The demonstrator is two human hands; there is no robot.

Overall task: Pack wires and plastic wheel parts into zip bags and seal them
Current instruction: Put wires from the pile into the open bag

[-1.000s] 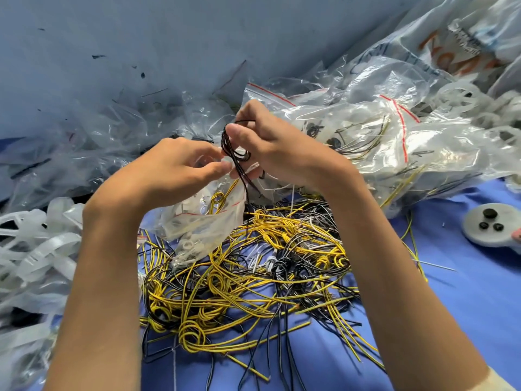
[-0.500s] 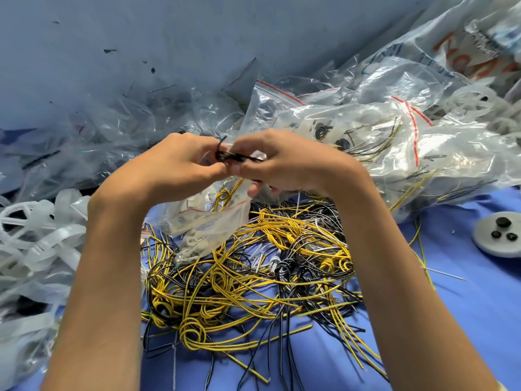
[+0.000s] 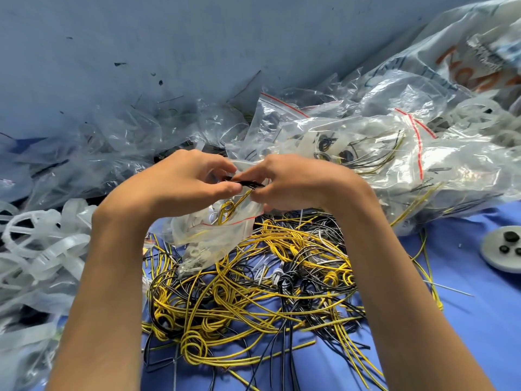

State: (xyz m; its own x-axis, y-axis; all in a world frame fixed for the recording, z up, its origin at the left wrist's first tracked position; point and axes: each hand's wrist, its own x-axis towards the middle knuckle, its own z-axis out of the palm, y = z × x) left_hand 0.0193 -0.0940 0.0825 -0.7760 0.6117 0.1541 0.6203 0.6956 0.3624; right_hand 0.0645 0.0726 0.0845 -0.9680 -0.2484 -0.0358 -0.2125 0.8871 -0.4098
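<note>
My left hand (image 3: 180, 183) and my right hand (image 3: 293, 180) meet at the middle, both pinching a small bundle of black wire (image 3: 245, 182) held level between the fingertips. Just under them hangs a small clear zip bag (image 3: 217, 235) with a red seal line; a yellow wire coil and white plastic parts show inside it. My left fingers seem to hold the bag's mouth too. Below lies a tangled heap of yellow, black and white wires (image 3: 253, 294) on the blue surface.
Filled zip bags (image 3: 366, 153) pile up at the right, crumpled clear bags (image 3: 98, 159) at the left back. White plastic wheel parts (image 3: 42, 249) lie at the left. A grey disc with black pieces (image 3: 504, 249) sits at the right edge. A blue wall (image 3: 197, 52) rises behind.
The black wire hung down from my raised right hand; both hands have come together and lowered, and the wire now lies folded level between them above the bag.
</note>
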